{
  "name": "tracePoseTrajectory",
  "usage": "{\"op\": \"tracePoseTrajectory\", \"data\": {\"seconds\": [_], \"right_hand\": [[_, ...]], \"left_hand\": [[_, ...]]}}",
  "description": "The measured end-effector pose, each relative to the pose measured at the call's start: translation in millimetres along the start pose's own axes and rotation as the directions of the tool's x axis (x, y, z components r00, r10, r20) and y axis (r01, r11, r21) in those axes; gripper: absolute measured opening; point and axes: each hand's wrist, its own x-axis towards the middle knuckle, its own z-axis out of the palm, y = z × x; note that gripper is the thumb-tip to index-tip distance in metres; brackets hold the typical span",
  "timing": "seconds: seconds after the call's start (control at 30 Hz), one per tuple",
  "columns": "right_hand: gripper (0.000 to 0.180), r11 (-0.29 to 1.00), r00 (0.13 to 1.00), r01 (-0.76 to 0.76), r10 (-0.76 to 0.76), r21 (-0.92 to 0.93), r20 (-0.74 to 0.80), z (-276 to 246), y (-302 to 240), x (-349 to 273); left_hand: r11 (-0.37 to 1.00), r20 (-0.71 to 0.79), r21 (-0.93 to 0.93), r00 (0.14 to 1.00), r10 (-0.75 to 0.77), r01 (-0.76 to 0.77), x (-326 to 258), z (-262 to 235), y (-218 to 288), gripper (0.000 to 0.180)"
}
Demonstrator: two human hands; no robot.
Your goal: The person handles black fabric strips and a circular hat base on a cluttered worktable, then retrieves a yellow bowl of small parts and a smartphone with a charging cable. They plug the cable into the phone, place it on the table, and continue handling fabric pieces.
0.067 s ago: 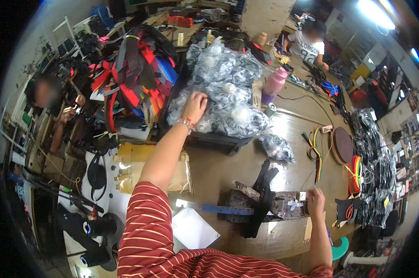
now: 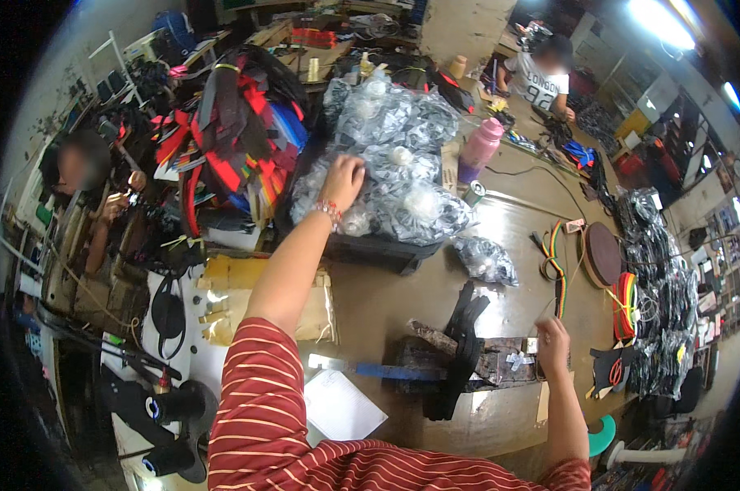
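Note:
My left hand reaches over a pile of clear plastic bags with dark contents, its fingers curled and pressed together. Whether it grips the plastic is hidden. My right hand is closed at the right end of a dark, flat block on the table; what its fingers hold, if anything, is too small to tell. Beside that hand lies a small white box. Black straps lie across the block, and a blue strip runs out from it to the left.
A single filled bag, a pink bottle and a can stand near the pile. Right of these lie a striped strap, a brown roll and red-handled scissors. White paper lies near me. Two other people sit nearby.
My right hand has risen slightly, away from me. My left hand stays over the bags, and the whole view has shifted a little.

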Motion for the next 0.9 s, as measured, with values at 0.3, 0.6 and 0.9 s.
{"op": "tracePoseTrajectory", "data": {"seconds": [0.3, 0.6, 0.9], "right_hand": [[0.023, 0.790, 0.725, 0.565, -0.614, 0.240, 0.312, 75.0, -89.4, -22.9], [0.024, 0.892, 0.924, 0.347, -0.378, 0.289, 0.060, 42.3, -93.9, 11.1], [0.059, 0.912, 0.906, 0.409, -0.411, -0.038, -0.098, 20.4, -142.3, 30.1]], "left_hand": [[0.955, -0.074, -0.161, 0.962, -0.264, 0.250, 94.0, 33.1, -11.0, 0.090], [0.998, -0.474, 0.024, 0.878, 0.059, -0.054, 45.9, -2.7, 45.7, 0.016], [0.668, -0.041, -0.368, 0.729, 0.684, -0.647, -130.2, -39.8, 238.2, 0.023]]}}
